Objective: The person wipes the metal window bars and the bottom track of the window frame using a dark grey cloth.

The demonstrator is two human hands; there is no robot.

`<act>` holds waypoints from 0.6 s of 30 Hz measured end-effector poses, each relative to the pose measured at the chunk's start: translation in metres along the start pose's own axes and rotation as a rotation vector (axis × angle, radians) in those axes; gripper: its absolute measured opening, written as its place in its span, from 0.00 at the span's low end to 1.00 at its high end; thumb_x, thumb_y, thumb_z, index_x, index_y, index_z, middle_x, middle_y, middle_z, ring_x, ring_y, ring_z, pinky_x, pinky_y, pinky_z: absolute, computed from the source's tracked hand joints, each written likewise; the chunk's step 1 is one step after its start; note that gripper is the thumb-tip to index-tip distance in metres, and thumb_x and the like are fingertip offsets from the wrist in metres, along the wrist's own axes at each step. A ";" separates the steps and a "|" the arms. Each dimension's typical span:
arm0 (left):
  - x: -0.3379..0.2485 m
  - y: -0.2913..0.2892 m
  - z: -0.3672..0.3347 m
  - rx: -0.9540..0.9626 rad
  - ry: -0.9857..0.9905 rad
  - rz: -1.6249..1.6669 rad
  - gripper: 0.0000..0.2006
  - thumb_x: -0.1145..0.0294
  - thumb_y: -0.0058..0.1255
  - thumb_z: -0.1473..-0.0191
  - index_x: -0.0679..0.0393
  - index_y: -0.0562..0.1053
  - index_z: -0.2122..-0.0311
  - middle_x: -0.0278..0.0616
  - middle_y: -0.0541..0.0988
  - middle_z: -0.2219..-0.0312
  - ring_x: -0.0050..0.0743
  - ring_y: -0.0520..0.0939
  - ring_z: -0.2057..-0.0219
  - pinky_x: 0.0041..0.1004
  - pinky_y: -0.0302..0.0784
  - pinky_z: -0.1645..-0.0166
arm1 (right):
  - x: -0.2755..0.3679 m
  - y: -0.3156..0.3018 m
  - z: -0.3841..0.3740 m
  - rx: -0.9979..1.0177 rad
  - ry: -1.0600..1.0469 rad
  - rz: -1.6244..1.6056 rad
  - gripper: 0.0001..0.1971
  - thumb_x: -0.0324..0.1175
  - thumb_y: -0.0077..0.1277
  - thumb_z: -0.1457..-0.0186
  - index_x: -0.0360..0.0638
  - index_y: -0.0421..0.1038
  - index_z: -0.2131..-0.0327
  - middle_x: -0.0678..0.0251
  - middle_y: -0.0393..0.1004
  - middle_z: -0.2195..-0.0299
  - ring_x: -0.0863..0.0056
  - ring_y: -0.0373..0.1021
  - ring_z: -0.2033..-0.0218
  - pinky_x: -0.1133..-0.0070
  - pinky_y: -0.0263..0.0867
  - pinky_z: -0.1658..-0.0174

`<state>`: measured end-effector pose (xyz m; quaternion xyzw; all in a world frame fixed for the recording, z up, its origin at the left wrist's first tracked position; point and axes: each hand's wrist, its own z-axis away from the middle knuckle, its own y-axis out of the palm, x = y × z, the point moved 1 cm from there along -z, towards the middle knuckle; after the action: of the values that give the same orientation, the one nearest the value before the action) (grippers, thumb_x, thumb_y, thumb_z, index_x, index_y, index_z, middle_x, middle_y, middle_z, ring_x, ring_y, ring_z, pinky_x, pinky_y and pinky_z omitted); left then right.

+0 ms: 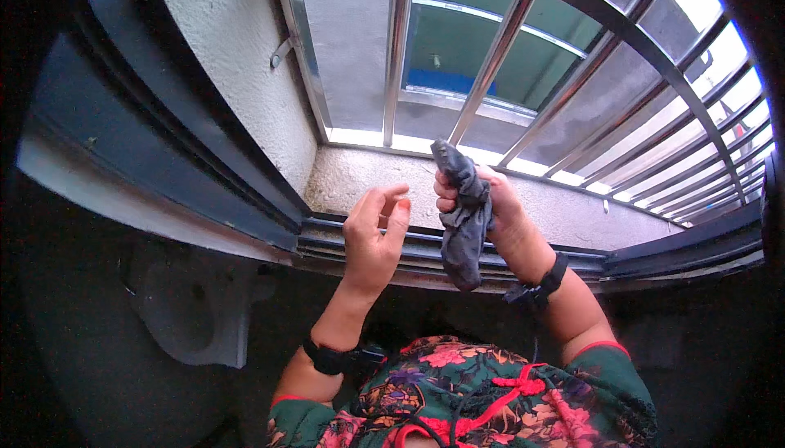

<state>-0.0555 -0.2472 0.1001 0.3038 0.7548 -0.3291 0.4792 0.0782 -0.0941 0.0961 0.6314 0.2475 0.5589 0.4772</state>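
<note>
My right hand (pixel 504 207) grips a bunched, dark grey cloth (pixel 464 227) that looks damp and wrinkled. One end of the cloth sticks up above the fist, and the other hangs below it over the window track (pixel 417 253). To the left, apart from the cloth, my left hand (pixel 376 231) is raised with nothing visible in it. Its fingers are loosely bent, with a gap between them and the thumb. Both hands are over the track and the rough, pale outer sill (pixel 368 176). A black band is on each forearm.
Metal window bars (pixel 491 64) rise just beyond the sill and curve round to the right. At left are dark sliding window frames (pixel 163 121) and a rough wall (pixel 225 47). A pale basin (pixel 192 305) sits low in the shadow at left.
</note>
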 end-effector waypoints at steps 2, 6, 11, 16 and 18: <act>-0.005 0.009 0.000 0.008 -0.040 0.221 0.20 0.66 0.52 0.42 0.63 0.68 0.47 0.43 0.74 0.64 0.26 0.77 0.65 0.25 0.75 0.64 | -0.003 0.003 0.002 -0.192 -0.008 0.215 0.12 0.38 0.47 0.39 0.39 0.67 0.59 0.64 0.72 0.73 0.73 0.72 0.75 0.75 0.72 0.69; -0.010 0.003 -0.003 -0.008 0.002 0.105 0.34 0.56 0.58 0.46 0.61 0.59 0.40 0.43 0.75 0.65 0.25 0.78 0.68 0.25 0.75 0.65 | -0.008 0.035 0.002 -0.288 -0.006 0.668 0.10 0.33 0.53 0.44 0.40 0.69 0.61 0.68 0.73 0.70 0.82 0.72 0.70 0.84 0.69 0.67; 0.001 -0.013 -0.010 0.053 -0.236 0.242 0.12 0.68 0.54 0.42 0.64 0.75 0.56 0.31 0.77 0.73 0.15 0.75 0.74 0.17 0.72 0.69 | -0.014 0.027 -0.016 -0.128 0.019 0.838 0.12 0.34 0.55 0.45 0.40 0.70 0.59 0.68 0.74 0.67 0.83 0.71 0.65 0.85 0.67 0.61; 0.037 -0.035 -0.007 -0.078 -0.262 0.253 0.09 0.71 0.53 0.42 0.63 0.77 0.59 0.31 0.79 0.74 0.15 0.76 0.77 0.18 0.73 0.71 | -0.026 0.038 -0.049 -0.116 -0.119 1.529 0.11 0.34 0.54 0.46 0.38 0.71 0.62 0.63 0.74 0.72 0.78 0.70 0.69 0.79 0.66 0.65; 0.051 -0.045 -0.012 -0.148 -0.251 0.152 0.06 0.72 0.56 0.44 0.63 0.78 0.63 0.31 0.80 0.75 0.13 0.76 0.77 0.17 0.71 0.73 | -0.033 0.048 -0.054 -0.159 -0.195 1.633 0.10 0.32 0.53 0.47 0.37 0.71 0.62 0.59 0.74 0.73 0.74 0.72 0.69 0.77 0.66 0.65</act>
<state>-0.1151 -0.2576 0.0661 0.2807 0.6860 -0.2708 0.6142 0.0082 -0.1243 0.1185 0.6226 -0.3721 0.6882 -0.0166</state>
